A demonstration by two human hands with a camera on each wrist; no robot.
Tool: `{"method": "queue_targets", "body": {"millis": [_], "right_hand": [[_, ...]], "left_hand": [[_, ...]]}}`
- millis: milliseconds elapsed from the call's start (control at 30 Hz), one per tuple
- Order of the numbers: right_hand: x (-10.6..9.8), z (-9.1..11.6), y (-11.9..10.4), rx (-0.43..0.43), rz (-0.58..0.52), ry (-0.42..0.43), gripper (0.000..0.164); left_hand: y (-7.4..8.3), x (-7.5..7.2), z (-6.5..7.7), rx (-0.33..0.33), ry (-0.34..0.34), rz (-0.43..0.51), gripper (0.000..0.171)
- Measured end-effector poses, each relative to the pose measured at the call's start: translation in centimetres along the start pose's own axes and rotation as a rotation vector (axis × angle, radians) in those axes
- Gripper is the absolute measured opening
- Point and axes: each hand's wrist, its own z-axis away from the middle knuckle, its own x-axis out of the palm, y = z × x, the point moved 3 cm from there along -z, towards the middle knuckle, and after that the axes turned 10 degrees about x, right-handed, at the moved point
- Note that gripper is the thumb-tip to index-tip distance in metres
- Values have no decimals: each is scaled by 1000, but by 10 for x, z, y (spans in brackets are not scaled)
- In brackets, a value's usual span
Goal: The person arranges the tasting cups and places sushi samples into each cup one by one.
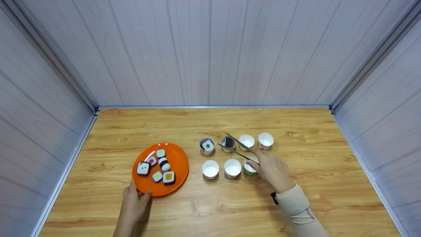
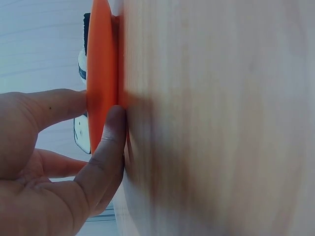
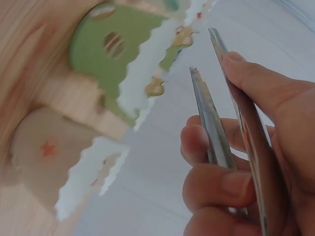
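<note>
My left hand [image 1: 133, 204] grips the near-left rim of an orange plate [image 1: 179, 158], with fingers against its underside in the left wrist view. Several toy sushi pieces lie on the plate, among them a square one with an orange centre [image 1: 169, 178] and a black-and-white roll [image 1: 164, 164]. My right hand [image 1: 273, 169] holds metal tongs [image 3: 248, 128] between thumb and fingers. Their serrated tips are apart, with nothing between them. From the head view, the tongs overlap a cup [image 1: 222, 141] containing a dark sushi piece [image 1: 230, 143].
Several paper cups stand in two rows right of the plate. The back-left cup [image 1: 207, 152] has a white sushi piece with a green centre [image 1: 208, 145] inside. A white cup [image 1: 210, 169] stands at the front left. Pale panels [image 1: 210, 59] enclose the wooden table [image 1: 210, 210] on three sides.
</note>
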Motion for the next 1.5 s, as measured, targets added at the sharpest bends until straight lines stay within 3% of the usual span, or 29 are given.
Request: {"method": "queue_targets", "body": {"millis": [400, 667, 1000, 1500], "right_hand": [[9, 15, -53, -108, -47, -92, 55], [20, 27, -86, -253, -33, -66, 56], [34, 41, -124, -325, 10, -70, 45], [59, 45, -141, -336, 65, -112, 45]], "left_hand": [[0, 2, -1, -45, 9, 25, 80], [-1, 1, -1, -3, 13, 19, 77], [-2, -1, 2, 63, 17, -2, 81], [-3, 1, 1, 22, 3, 7, 81]]}}
